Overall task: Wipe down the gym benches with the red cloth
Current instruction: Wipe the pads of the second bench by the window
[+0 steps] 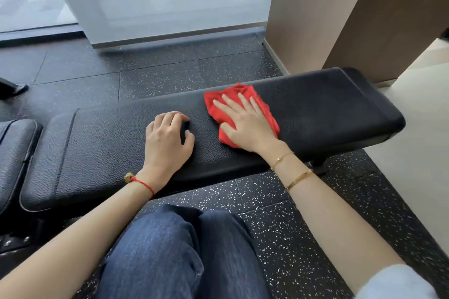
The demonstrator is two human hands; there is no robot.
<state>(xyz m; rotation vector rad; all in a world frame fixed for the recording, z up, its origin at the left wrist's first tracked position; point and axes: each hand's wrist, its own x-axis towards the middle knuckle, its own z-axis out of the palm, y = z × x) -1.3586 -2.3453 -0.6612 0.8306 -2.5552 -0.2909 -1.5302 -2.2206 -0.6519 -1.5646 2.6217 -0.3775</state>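
The right hand (pixel 245 126) pressed flat, grip wide, on the red cloth (pixel 239 109) atop the tabletop (pixel 109 143); the left hand (pixel 167 143) rested curled, holding nothing.

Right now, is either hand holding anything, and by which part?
Right hand presses flat on the red cloth's middle, pinning it to the bench. Left hand holds nothing.

My right hand (pixel 245 126) lies flat, fingers spread, on the red cloth (pixel 239 114), pressing it to the black bench (pixel 328 107). My left hand (pixel 168 139) rests curled beside it on the padding.
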